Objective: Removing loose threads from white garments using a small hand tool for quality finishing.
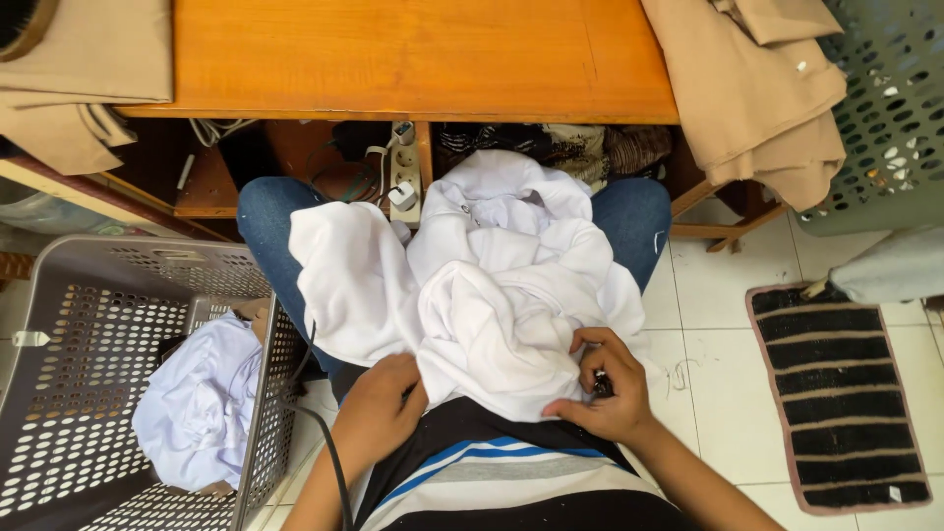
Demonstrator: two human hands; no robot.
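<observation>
- Wooden table (393, 59): spans the top of the view; tan folded garments (757, 88) hang over its right corner, more tan cloth (88, 69) lies on its left end.
- Grey perforated laundry basket (88, 324): on the floor at the person's left, holding a crumpled white garment (202, 403). A second, green basket (890, 108) stands at upper right.
- White garment (492, 285): bunched in a heap on the person's lap, over the blue jeans (270, 221), its lower edge drawn toward the striped shirt (492, 462).
- Striped floor mat (841, 393): on the white tiles, well apart to the right.
- Power strip (403, 177): under the table edge, just beyond the heap, with plugs in it; a dark cable (329, 447) runs down past the left wrist.
- Left hand (379, 413): fingers curled under the near fold of the white garment, gripping the cloth.
- Right hand (605, 388): fingers pinching the hem together with a small dark object (600, 383); too small to tell what it is.
- Risk, judged: the heap is loose and overhangs both thighs, so a tug at the hem could slide a sleeve onto the floor tiles.
- Risk, judged: the cable lies close to the left forearm; a snag there could pull on the plugs.
- Risk, judged: the dark object is held only by fingertips and could drop into the folds.
</observation>
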